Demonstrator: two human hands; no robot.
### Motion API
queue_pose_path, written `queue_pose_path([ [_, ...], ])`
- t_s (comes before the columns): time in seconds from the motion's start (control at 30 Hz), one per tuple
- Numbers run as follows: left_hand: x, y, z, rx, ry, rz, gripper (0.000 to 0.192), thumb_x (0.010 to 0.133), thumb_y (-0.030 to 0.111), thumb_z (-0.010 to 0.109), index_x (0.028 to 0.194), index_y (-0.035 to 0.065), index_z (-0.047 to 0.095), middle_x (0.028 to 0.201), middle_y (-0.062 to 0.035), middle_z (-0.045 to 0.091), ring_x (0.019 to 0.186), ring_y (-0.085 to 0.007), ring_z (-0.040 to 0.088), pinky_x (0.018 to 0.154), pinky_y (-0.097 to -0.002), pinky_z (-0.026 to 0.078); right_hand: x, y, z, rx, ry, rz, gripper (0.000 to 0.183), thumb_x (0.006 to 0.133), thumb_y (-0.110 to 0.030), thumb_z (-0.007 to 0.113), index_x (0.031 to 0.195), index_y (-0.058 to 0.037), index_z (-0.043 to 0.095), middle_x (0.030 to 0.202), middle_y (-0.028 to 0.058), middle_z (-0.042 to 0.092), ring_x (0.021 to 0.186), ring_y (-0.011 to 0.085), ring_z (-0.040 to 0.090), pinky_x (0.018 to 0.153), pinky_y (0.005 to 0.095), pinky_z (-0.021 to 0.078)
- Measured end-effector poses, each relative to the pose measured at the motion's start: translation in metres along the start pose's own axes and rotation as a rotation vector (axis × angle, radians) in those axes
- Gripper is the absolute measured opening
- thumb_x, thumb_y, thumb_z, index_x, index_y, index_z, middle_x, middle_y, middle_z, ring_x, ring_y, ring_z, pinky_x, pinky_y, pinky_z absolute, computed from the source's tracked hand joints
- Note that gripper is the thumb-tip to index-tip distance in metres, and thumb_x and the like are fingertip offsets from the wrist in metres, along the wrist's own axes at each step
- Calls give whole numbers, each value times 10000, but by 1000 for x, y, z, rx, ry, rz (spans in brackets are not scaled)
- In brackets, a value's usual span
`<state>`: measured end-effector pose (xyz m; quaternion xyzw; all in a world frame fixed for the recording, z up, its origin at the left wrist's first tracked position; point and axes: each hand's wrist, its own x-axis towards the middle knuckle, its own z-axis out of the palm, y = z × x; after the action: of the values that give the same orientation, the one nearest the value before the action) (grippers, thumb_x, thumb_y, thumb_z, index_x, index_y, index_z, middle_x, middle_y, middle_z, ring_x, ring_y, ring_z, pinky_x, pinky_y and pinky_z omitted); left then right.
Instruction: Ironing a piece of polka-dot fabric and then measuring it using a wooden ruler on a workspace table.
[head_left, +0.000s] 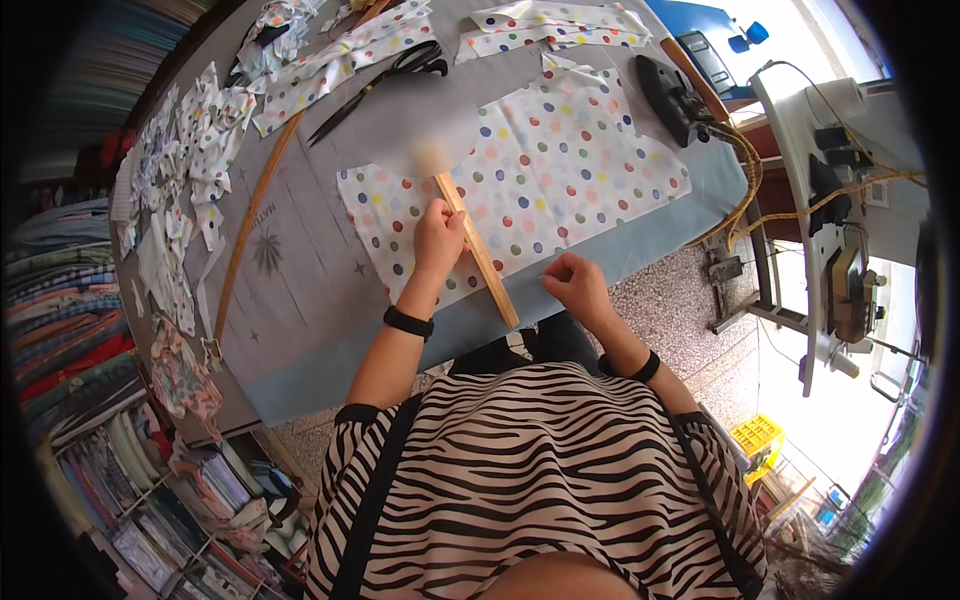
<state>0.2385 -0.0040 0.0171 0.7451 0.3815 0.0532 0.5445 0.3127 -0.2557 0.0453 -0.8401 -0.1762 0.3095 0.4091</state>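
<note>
A piece of white fabric with coloured polka dots (562, 165) lies spread on the cloth-covered table (292, 262). Across its left part runs a wooden ruler (480, 255), its near end reaching past the fabric and its far end hidden by a blurred patch. My left hand (441, 238) rests over the fabric, thumb and fingers closed on the ruler's left edge. To the right of the ruler, by the table's front edge, is my right hand (577, 286). Its fingers are curled together, with no object clearly visible in them.
Black-handled fabric shears (375, 86) lie beyond the ruler. An iron (667, 101) with a cord stands at the table's right. Dotted fabric scraps (210, 135) and a second, long wooden ruler (255, 217) are at left. A sewing machine table (817, 300) stands to the right.
</note>
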Motion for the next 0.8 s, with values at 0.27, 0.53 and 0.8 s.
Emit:
queue_pose_path([
  [0.27, -16, 1, 4, -25, 0, -38, 143, 969, 123, 597, 906, 29, 510, 641, -42, 625, 463, -108, 591, 421, -256, 433, -1, -1, 0, 0, -7, 2, 177, 755, -168, 732, 845, -23, 686, 721, 99, 685, 659, 216, 661, 638, 341, 516],
  [0.53, -17, -2, 9, -59, 5, -19, 151, 965, 125, 606, 914, 27, 503, 646, -39, 616, 467, -108, 596, 411, -248, 427, -2, 3, 2, -4, -18, 12, 179, 760, -169, 733, 851, -22, 688, 739, 100, 694, 678, 215, 670, 648, 339, 522],
  [0.8, -16, -4, 10, -55, 8, -24, 154, 961, 120, 619, 919, 26, 506, 652, -40, 621, 466, -109, 595, 411, -249, 427, 3, -3, 1, -7, -20, 15, 180, 764, -175, 736, 848, -23, 690, 751, 108, 700, 691, 222, 680, 652, 344, 525],
])
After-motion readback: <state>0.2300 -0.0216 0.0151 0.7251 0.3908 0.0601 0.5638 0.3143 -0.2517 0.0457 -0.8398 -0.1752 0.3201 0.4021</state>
